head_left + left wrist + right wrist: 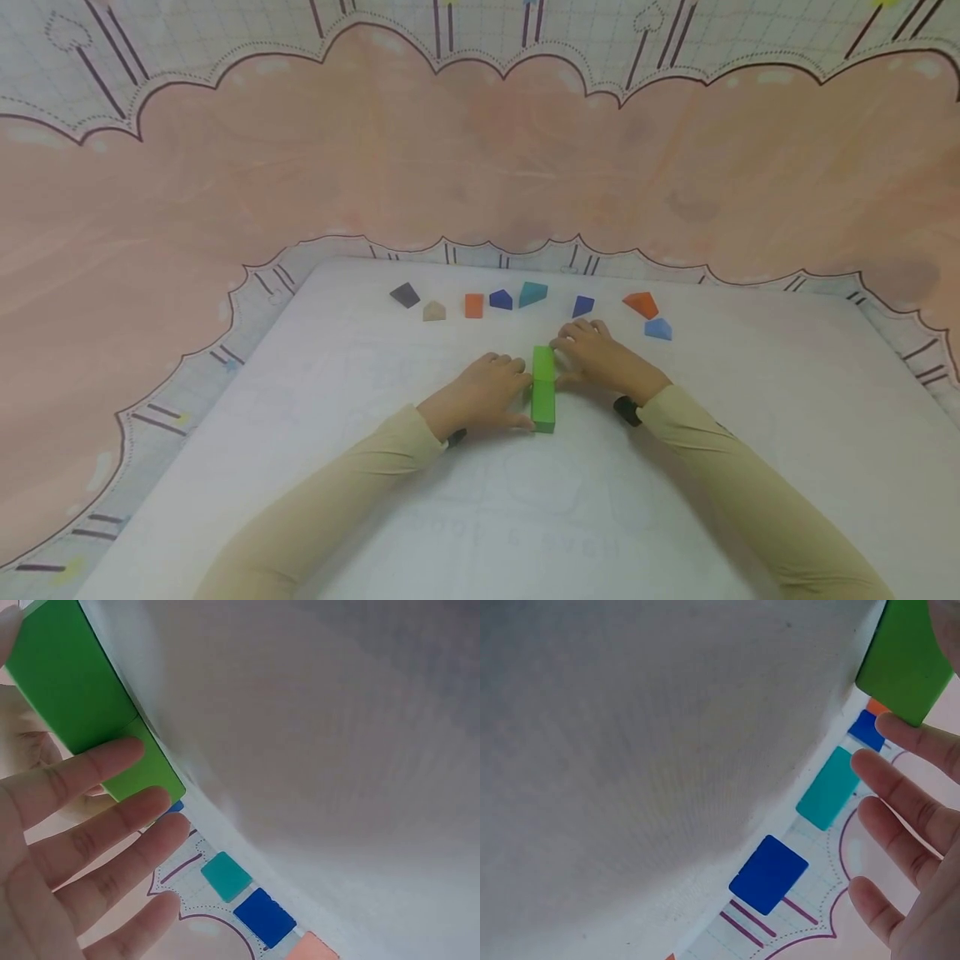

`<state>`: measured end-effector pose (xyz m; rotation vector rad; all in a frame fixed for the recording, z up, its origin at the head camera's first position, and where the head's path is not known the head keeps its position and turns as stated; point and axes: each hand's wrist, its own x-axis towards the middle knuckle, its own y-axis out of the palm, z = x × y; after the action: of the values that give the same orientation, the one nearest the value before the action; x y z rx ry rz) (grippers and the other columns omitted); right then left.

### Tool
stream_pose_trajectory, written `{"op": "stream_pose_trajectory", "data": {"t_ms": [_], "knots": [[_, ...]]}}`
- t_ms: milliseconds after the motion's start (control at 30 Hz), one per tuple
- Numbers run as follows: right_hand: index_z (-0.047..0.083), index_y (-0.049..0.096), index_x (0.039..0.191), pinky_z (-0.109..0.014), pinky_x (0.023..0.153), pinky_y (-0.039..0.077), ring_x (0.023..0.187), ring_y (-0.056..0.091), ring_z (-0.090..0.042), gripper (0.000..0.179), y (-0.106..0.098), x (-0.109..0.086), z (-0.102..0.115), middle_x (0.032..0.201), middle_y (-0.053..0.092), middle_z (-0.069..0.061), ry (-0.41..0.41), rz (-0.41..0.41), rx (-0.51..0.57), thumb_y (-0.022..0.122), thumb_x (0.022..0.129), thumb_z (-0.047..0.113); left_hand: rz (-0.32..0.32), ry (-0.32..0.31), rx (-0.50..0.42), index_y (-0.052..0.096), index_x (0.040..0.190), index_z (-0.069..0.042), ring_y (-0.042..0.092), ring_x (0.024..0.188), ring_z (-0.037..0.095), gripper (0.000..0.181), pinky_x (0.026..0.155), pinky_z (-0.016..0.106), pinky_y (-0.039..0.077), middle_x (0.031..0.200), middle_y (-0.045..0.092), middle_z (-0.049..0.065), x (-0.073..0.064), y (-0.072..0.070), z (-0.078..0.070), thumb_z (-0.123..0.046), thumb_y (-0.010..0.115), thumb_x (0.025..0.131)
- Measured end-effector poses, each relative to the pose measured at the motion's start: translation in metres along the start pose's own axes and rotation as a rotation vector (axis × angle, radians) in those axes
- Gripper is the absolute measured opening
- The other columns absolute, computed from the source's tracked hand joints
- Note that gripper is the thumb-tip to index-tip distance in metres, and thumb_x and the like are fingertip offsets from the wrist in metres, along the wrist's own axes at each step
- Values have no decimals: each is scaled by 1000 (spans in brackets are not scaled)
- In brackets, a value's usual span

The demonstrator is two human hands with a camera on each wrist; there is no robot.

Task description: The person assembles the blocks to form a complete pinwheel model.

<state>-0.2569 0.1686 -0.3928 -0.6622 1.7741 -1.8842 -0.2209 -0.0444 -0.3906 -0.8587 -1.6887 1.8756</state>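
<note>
The green pair lies on the white tabletop (750,358) between your hands: a near green block (543,407) and a far green block (543,363), set end to end in a straight line pointing away from you. Your left hand (480,392) is at the left side of the green pair, its fingers straight and spread, the thumb by the near end and the index fingertip against the side. Your right hand (603,360) is at the right of the green pair, its fingers extended and apart, the index touching the far end and the thumb beside the right face. Beyond the green pair you have the teal block (533,294), with a dark blue block (501,300), an orange block (474,306), a beige block (434,312) and a grey block (406,295) running off to its left. Beyond and right of the green pair sit a second blue block (582,307), near your right fingertips, then a red-orange block (642,305) and a light blue block (658,329). Farthest beyond the green pair is the patterned cloth (480,158), pinkish with scalloped outlines
</note>
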Motion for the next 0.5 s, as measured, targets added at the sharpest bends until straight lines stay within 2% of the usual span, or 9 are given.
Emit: {"op": "stream_pose_trajectory", "data": {"t_ms": [133, 333, 500], "knots": [[8, 58, 122, -57, 103, 36, 119, 48, -33, 61, 2, 0, -2, 120, 58, -13, -6, -9, -10, 73, 77, 45, 8, -1, 5, 57, 123, -16, 54, 104, 17, 65, 101, 36, 42, 114, 59, 1, 1, 0, 0, -65, 56, 81], [11, 57, 126, -56, 104, 35, 119, 48, -31, 63, 2, 1, -2, 119, 59, -11, -21, -24, 32, 74, 75, 45, 10, 2, 13, 57, 123, -16, 54, 105, 18, 65, 101, 36, 42, 114, 59, 2, 0, -1, 0, -66, 55, 81], [12, 56, 127, -54, 103, 35, 117, 48, -30, 64, 4, 0, -4, 118, 59, -10, -39, -33, 32, 74, 75, 45, -2, -1, 11, 58, 120, -16, 54, 98, 16, 65, 99, 35, 42, 107, 58, 0, -2, -3, 0, -67, 55, 80]]}}
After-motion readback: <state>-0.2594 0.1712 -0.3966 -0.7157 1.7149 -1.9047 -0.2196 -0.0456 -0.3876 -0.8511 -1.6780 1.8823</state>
